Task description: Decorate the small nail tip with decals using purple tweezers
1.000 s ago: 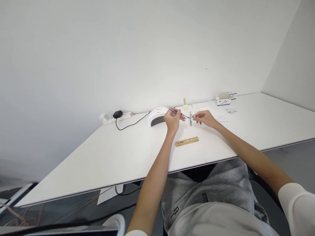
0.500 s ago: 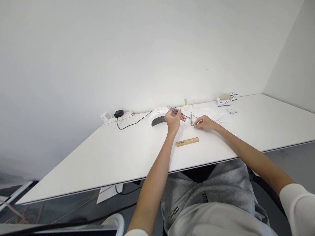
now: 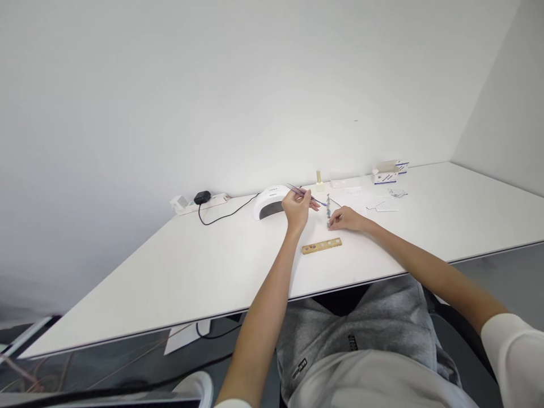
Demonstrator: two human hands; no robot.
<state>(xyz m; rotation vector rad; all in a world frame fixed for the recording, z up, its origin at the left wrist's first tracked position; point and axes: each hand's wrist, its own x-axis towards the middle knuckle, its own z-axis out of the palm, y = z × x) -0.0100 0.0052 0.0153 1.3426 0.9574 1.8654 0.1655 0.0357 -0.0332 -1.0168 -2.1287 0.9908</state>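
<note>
My left hand [image 3: 296, 209] is closed around a slender purple-grey tool [image 3: 314, 199], held like a pen, whose blue tip points right. That tip is close to the upper part of a narrow row of small blue-grey pieces [image 3: 328, 207]. The fingers of my right hand [image 3: 346, 219] pinch a small shiny piece [image 3: 328, 224] at the lower end of this row; the fingers partly cover it. A thin stick [image 3: 335, 203] shows just above that hand. Nearer to me, a flat wooden strip [image 3: 322, 246] with round spots lies on the table.
Behind my left hand stands a white nail lamp [image 3: 271, 199]. A small bottle [image 3: 319, 184] is at the back, with paper sheets [image 3: 387, 204] and an open box [image 3: 385, 174] to the right. A power strip [image 3: 215, 200] with a black adapter lies at the back left.
My right hand has moved slightly down and left, to the row's lower end, where a small piece now shows at the fingertips. My left hand keeps the tool nearly still.
</note>
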